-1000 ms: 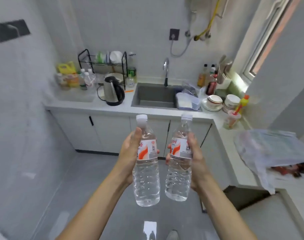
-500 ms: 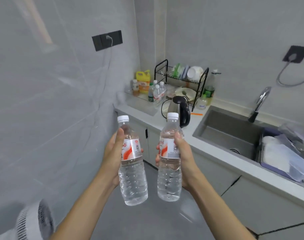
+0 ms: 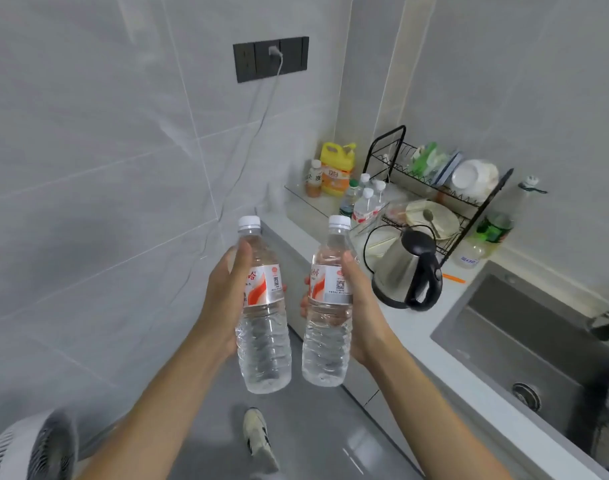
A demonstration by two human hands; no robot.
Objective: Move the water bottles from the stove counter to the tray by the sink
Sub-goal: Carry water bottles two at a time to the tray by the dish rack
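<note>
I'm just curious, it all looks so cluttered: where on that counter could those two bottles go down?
Bare counter lies between the kettle and the sink, along the front edge. The tray's near-left part, before the small bottles, looks free too. Around the dish rack it is crowded.

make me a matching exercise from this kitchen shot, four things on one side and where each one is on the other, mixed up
Things:
1. kettle
2. yellow detergent jug
3. fan
4. white plug

Places:
A. in the dark wall socket
B. on the floor, lower left
C. on the counter, left of the sink
D. at the far corner of the counter, by the wall

Pairs: 1-C, 2-D, 3-B, 4-A
</note>
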